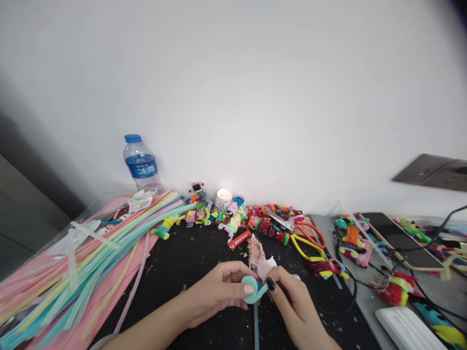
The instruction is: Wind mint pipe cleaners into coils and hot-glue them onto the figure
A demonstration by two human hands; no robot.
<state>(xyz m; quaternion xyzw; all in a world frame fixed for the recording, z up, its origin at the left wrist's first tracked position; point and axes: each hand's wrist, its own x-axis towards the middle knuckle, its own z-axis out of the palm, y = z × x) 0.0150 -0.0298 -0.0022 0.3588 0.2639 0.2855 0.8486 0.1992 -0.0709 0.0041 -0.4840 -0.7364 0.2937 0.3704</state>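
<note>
My left hand pinches a mint-green pipe cleaner wound into a flat round coil, its thumb across the front. The loose end of that pipe cleaner sticks out to the right, between the thumb and finger of my right hand. Just behind both hands lies a pink hot glue gun, its nozzle toward the wall and its handle partly hidden. A translucent glue stick shows below the coil. Beyond the glue gun is a red lighter-like stick, whose exact kind I cannot make out.
Scissors with orange and yellow handles lie right of the glue gun. Pastel pipe cleaners cover the left side, near a water bottle. Small pipe-cleaner figures line the wall by a paper cup. A phone and cables are at right.
</note>
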